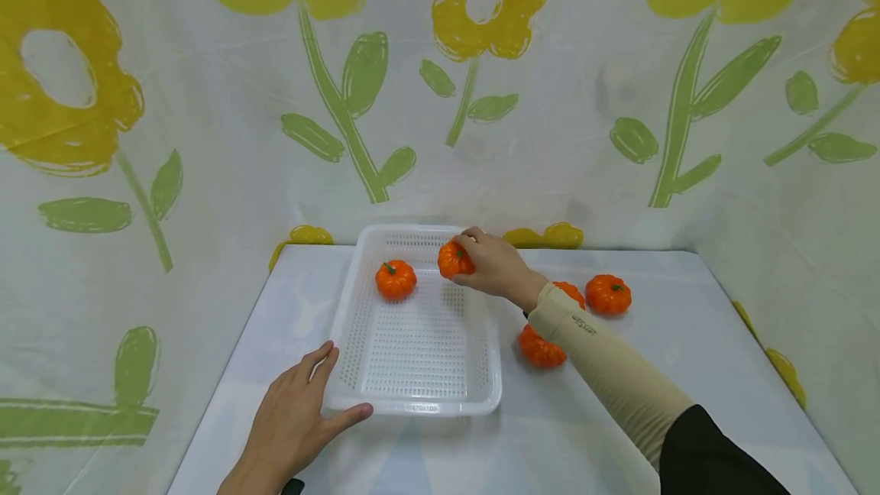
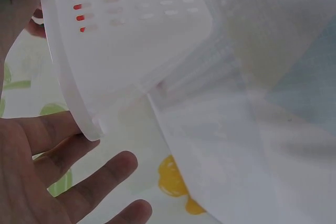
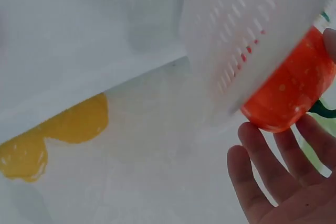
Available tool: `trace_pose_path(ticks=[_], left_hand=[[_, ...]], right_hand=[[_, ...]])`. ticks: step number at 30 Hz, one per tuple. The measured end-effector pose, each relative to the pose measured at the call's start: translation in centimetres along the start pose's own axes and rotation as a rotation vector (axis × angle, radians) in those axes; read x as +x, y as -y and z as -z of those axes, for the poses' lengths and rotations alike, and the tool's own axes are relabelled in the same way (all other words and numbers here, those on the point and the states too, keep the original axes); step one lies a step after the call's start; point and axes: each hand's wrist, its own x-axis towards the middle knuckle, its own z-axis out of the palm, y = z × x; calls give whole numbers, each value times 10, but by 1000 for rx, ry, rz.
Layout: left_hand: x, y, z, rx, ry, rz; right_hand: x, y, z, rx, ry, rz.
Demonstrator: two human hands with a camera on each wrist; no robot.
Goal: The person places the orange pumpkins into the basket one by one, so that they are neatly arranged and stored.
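My right hand (image 1: 496, 264) grips a small orange pumpkin (image 1: 454, 260) over the far right part of a white plastic basket (image 1: 415, 408). In the right wrist view, fingers curl about this pumpkin (image 3: 294, 87) and its dark green stem shows. Another pumpkin (image 1: 396, 280) sits inside the basket at the far left. My left hand (image 1: 292, 411) touches the basket's near left corner, thumb and fingers spread. The left wrist view shows those fingers (image 2: 100, 182) by the basket's rim (image 2: 68, 82).
Right of the basket, a pumpkin (image 1: 609, 295) stands on the white table (image 1: 687, 342). Two more, a nearer pumpkin (image 1: 541, 348) and a farther pumpkin (image 1: 571, 292), are partly hidden by my right arm. A flower-printed cloth (image 1: 550, 136) hangs behind the table.
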Motion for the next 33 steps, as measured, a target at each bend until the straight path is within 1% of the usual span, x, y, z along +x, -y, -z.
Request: trace_pose_path(ticks=[5,9,15,18,23,28,33], left_hand=[[-1,0,-1,-2,-11,-6],[-3,-1,-1,4,-6,3],[-5,-4,-3,5,9,25],[-6,-5,-4,11,20,35],[-6,-7,-6,16,27,43],[-8,-9,-7,32,43,63],[-8,-10,-9,31,27,57]], right_hand=[[7,3,-10,-178,27,51],[9,6,-16,-254,62,75],[11,12,-26,-311,129,85],[10,14,-32,-350,182,71],[10,16,-40,-386,247,32],[8,16,-45,-401,257,29],[7,15,-47,-411,226,30]])
